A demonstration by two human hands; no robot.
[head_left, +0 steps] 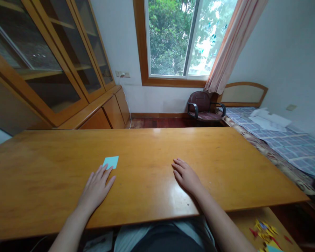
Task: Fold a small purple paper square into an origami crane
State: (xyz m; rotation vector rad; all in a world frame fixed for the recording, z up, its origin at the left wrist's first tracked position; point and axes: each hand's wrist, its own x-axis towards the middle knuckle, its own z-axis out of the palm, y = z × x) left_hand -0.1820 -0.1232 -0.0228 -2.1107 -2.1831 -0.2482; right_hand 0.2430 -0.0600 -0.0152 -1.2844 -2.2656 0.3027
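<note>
A light-blue square of paper lies flat on the wooden table, left of the middle. My left hand rests with its fingers stretched out, the fingertips over the paper's near edge. On the right side of the table lies my right hand, its fingers loosely spread and slightly bent on the bare wood. Nothing shows in its grasp, and it is well apart from the paper.
Below the table's near right edge, an open drawer holds small yellow and red pieces and another blue paper. A glass-door cabinet stands left. Beyond the table are an office chair and a bed.
</note>
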